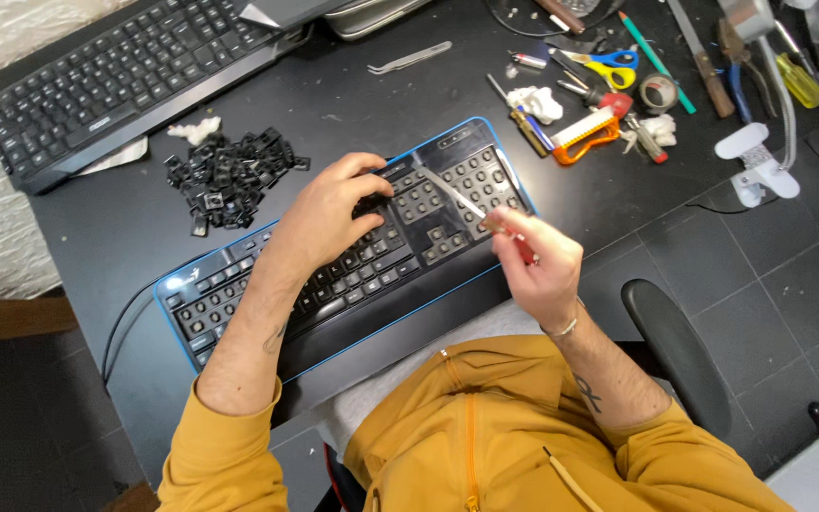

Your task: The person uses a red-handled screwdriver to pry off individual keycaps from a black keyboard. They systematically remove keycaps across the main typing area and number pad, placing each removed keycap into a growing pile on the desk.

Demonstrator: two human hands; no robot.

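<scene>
The left hand [329,213] presses its spread fingers on the blue-edged keyboard [334,275] lying across the table edge, while the right hand [537,265] pinches a thin flat blade [452,194] over the bared key sockets. If the blade levers too steeply, it could slip and snap a socket, or flick a cap past the pile of loose keycaps [229,175]
</scene>
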